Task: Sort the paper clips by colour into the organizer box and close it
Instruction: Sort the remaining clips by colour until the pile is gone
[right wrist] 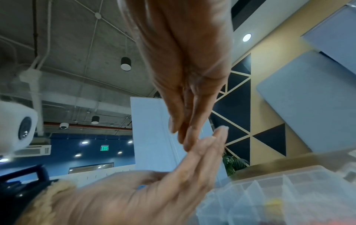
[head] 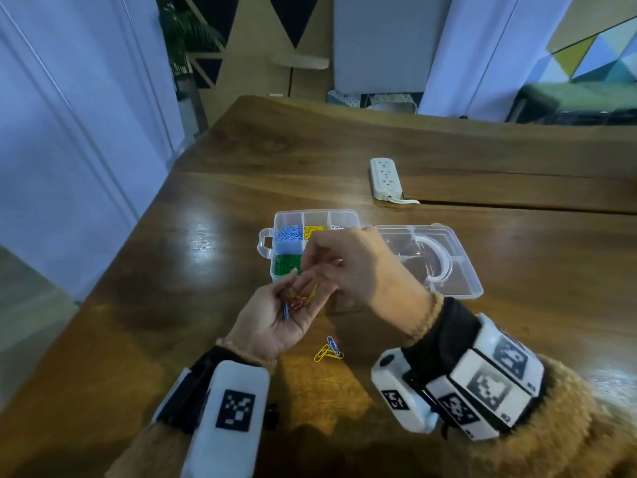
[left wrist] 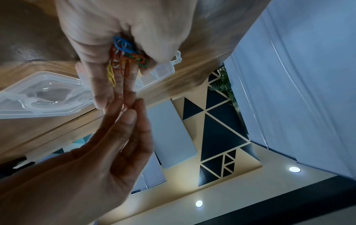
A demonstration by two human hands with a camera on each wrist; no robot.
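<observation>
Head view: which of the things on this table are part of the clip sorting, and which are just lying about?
Part of the job:
- organizer box, lid open
- mixed clips in left hand
- right hand picking from that palm
- loose clips on the table

Lying about:
- power strip
- potted plant behind the table

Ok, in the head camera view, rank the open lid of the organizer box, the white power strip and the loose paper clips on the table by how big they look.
1. Open lid, clearly largest.
2. White power strip; it lies farther from the camera, so its true size may be understated.
3. Loose paper clips on the table, smallest by far.
</observation>
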